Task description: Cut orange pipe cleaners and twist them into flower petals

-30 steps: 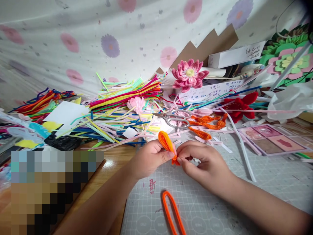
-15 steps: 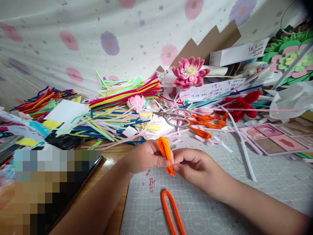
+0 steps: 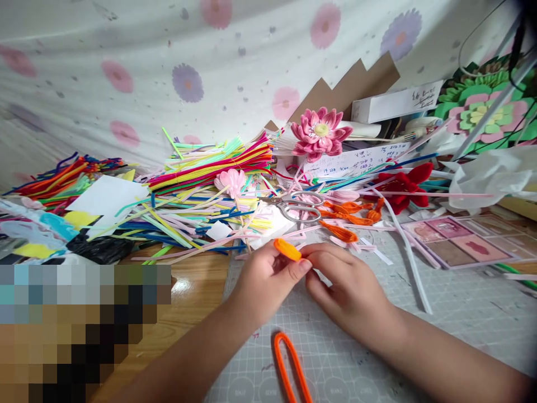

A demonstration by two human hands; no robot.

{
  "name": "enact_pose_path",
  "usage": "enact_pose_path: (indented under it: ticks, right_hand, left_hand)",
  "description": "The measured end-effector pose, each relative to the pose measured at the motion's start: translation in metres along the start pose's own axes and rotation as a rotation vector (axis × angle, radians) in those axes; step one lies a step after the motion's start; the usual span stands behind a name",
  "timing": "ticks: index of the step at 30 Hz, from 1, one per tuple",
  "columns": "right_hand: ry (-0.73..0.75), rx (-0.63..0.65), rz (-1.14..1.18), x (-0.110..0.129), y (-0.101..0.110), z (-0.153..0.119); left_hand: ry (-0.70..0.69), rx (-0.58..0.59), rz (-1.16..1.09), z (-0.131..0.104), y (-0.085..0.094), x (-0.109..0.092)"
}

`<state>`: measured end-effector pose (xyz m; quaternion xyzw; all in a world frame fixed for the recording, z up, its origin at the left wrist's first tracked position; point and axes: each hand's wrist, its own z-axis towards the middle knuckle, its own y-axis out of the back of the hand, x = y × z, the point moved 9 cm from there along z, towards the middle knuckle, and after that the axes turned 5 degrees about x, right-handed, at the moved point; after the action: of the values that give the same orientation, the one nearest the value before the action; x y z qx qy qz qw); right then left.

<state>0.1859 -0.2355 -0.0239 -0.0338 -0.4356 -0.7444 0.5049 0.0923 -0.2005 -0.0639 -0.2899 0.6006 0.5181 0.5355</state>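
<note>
Between my two hands is a small folded loop of orange pipe cleaner (image 3: 287, 249), its rounded end showing above the fingers. My left hand (image 3: 268, 280) pinches it between thumb and forefinger. My right hand (image 3: 342, 280) is closed at the loop's lower end, fingertips touching the left thumb; the pinched end is hidden there. Below them, on the grey cutting mat (image 3: 247, 358), lies a long bent orange pipe cleaner (image 3: 289, 366). Beyond the hands, finished-looking orange pipe-cleaner petals (image 3: 346, 215) lie beside silver scissors (image 3: 300, 206).
Bundles of coloured pipe cleaners (image 3: 218, 165) pile up at the back left. A pink pipe-cleaner flower (image 3: 321, 131) stands behind the scissors, with a red flower (image 3: 405, 187) to its right. An eyeshadow-like palette (image 3: 465, 240) lies at right. A pixelated area covers the lower left.
The orange loop has tipped over, so its top now points away and its lower tip is hidden by my fingers. Both hands have turned and drawn closer together. The view has shifted slightly.
</note>
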Motion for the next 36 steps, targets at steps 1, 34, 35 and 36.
enact_pose_path:
  ticks: [1,34,35,36]
  right_hand:
    - [0.007,0.011,-0.032,0.001,-0.002,0.000]
    - [-0.640,0.307,1.231,-0.043,-0.059,-0.015]
    - [-0.583,0.291,1.113,-0.045,-0.054,-0.013]
    - [-0.525,0.270,0.991,-0.046,-0.048,-0.010]
  left_hand:
    - [-0.005,-0.038,0.085,-0.002,0.000,-0.002]
    - [-0.189,0.339,0.325,-0.005,-0.005,-0.028]
    - [-0.144,0.290,0.356,-0.004,-0.002,-0.023]
    - [-0.095,0.238,0.370,-0.002,0.001,-0.017]
